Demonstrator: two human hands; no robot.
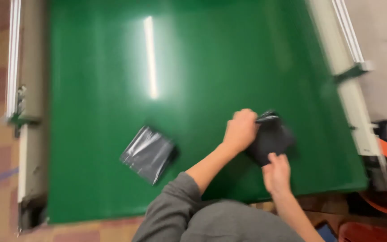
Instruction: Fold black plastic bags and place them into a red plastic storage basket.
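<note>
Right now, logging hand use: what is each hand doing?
Left hand: closed on the dark package, its upper edge.
Right hand: touching the package's lower edge; its grip cannot be told.

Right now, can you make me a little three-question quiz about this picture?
1. True or false: both hands touch the same black bag.
2. What colour is the big flat surface? A) green B) blue C) white
3. Fill in: a second dark shiny bag lies alone to the ____ of the hands in the picture.

Key: 1. True: left hand and right hand are both on the black bag. 2. A, the surface is green. 3. Left: the second bag.
</note>
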